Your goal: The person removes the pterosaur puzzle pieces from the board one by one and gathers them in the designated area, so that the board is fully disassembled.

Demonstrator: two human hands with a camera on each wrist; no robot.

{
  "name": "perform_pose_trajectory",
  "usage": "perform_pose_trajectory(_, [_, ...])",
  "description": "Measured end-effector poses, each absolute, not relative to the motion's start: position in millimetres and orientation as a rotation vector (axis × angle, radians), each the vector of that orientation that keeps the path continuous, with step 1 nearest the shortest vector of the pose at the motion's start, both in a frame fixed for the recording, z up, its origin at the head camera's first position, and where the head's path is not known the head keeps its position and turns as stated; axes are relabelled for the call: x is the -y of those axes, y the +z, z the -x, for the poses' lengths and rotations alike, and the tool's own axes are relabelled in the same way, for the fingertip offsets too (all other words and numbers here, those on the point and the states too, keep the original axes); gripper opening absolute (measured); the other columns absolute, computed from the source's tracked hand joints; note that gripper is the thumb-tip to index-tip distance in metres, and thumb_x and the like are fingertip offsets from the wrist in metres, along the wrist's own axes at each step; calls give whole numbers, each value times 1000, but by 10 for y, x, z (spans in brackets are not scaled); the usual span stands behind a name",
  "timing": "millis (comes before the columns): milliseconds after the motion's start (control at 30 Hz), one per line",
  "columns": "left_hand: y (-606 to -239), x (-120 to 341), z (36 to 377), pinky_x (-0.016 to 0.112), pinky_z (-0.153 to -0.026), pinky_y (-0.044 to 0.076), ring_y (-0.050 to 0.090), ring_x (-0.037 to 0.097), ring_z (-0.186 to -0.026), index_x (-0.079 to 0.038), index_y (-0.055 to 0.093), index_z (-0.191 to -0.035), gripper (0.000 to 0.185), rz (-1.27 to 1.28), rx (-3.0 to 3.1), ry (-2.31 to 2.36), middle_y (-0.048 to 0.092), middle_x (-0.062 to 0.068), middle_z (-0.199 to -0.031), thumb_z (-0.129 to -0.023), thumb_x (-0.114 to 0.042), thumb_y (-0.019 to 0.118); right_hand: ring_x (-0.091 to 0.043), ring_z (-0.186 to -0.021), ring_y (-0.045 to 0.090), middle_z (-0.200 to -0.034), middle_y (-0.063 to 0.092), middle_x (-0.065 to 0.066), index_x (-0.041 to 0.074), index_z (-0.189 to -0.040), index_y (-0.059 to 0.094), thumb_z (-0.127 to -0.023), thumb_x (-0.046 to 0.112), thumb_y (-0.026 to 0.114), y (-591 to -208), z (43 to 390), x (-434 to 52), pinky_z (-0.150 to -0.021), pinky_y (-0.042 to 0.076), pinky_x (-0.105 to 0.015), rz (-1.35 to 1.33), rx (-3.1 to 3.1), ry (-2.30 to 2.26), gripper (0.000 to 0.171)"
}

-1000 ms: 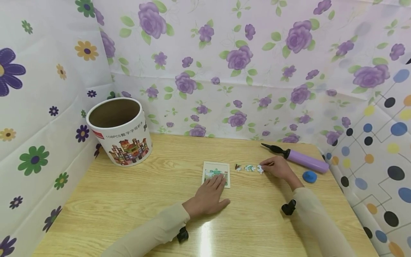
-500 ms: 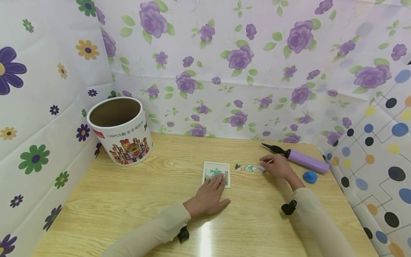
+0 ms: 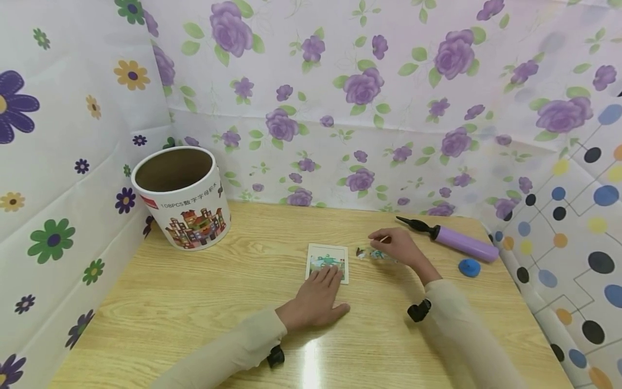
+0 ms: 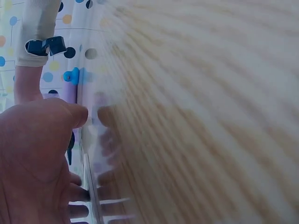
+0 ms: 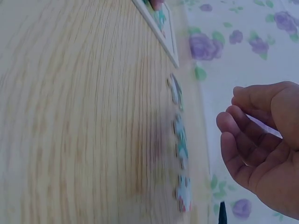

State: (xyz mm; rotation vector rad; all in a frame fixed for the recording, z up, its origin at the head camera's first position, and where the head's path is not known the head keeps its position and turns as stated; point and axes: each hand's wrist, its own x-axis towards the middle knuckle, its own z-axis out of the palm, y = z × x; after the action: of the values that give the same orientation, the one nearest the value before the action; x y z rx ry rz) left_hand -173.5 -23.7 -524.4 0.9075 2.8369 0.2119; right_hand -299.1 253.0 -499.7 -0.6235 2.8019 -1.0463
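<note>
Cardboard puzzle pieces (image 3: 377,254) look light and thin; pinch their edges. Right hand (image 3: 396,248) hovers loosely curled, empty; left hand (image 3: 316,300) presses the puzzle board (image 3: 328,258) flat.

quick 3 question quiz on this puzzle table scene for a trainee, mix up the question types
1. True or false: the left hand lies flat with its fingertips on the puzzle board.
2. Multiple choice: what lies right next to the purple pump, nearer the table's right edge? A) a red cup B) a blue cap C) a green pencil
3. Short answer: where are the loose puzzle pieces relative to the right hand?

Key
1. True.
2. B.
3. On the table in a short row just right of the board; the right hand hovers above them with curled fingers, and whether it holds one cannot be told.
</note>
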Motion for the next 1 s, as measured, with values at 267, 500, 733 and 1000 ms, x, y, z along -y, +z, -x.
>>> perform_pose_trajectory(267, [-5224,285,1723,45,-125,21,15,31,-157,-3,20,-163,82,-931,-2815,182,16,14,-170,-106,-58,37,-20,-88,72,-108,75,-8,5,-124,74,-101,25,68,-5002,3027,-2212,-76,59,-38,713,-2738,-1077,31])
perform_pose_trajectory(500, [-5214,327,1724,47,-124,24,18,32,-156,0,22,-162,80,-1003,-2814,205,19,17,-169,-107,-55,40,-22,-89,73,-109,75,-8,4,-123,74,-100,25,68,-5042,3074,-1969,-73,60,-35,773,-2682,-1075,31])
perform_pose_trajectory(733, [-5262,355,1744,47,-124,24,17,31,-157,-1,21,-162,79,-1028,-2815,204,18,16,-170,-107,-55,39,-20,-98,71,-111,76,-4,5,-122,75,-98,27,71,-5104,3124,-1771,-87,59,-41,886,-2663,-1068,32])
perform_pose_trajectory(1000, [-5307,364,1754,45,-125,22,14,28,-158,-3,18,-163,81,-1015,-2815,174,14,13,-171,-107,-59,35,-12,-89,71,-105,77,0,9,-118,78,-97,29,73,-5160,3130,-1558,-78,59,-33,905,-2584,-1097,29])
